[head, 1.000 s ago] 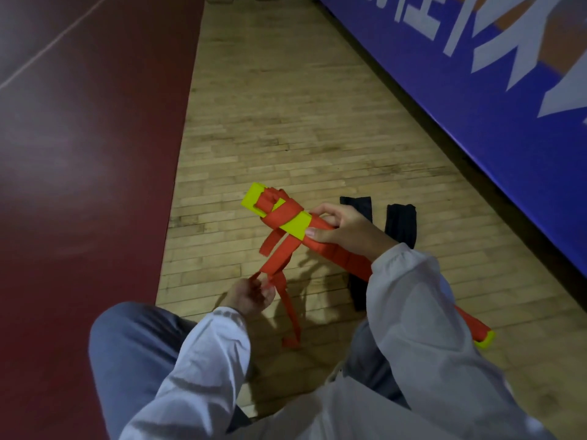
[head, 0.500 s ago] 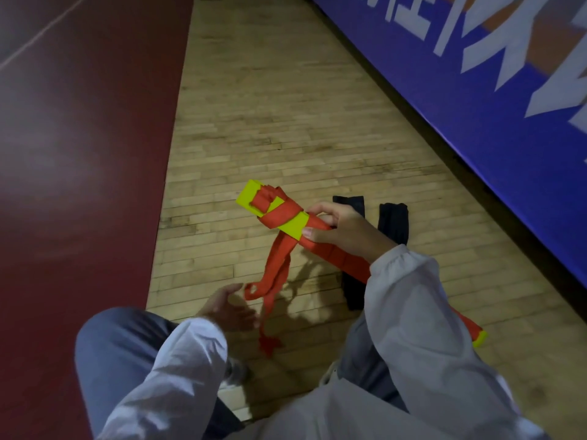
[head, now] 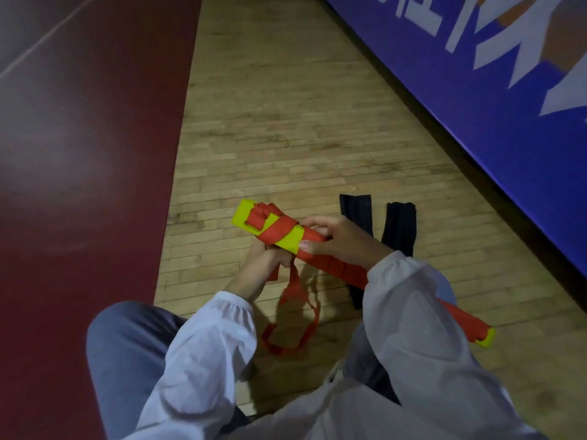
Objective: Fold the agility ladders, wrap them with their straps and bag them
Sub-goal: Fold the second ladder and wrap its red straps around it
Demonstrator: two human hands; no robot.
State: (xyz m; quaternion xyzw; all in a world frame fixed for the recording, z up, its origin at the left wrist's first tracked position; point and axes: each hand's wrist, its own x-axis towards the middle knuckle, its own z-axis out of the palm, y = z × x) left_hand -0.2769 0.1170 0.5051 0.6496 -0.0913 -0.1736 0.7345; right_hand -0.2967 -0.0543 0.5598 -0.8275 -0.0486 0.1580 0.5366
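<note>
Gripping the folded agility ladder [head: 287,242] mid-frame in your right hand [head: 338,246], long axis running upper left to lower right, you've got your left hand [head: 260,269] clamped on the red strap [head: 276,231] right under its upper-left end.

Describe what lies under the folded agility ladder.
The left black bag and right black bag lie on the wooden floor. Its orange strap dangles. The ladder, right hand and sleeve cover parts of them.
</note>
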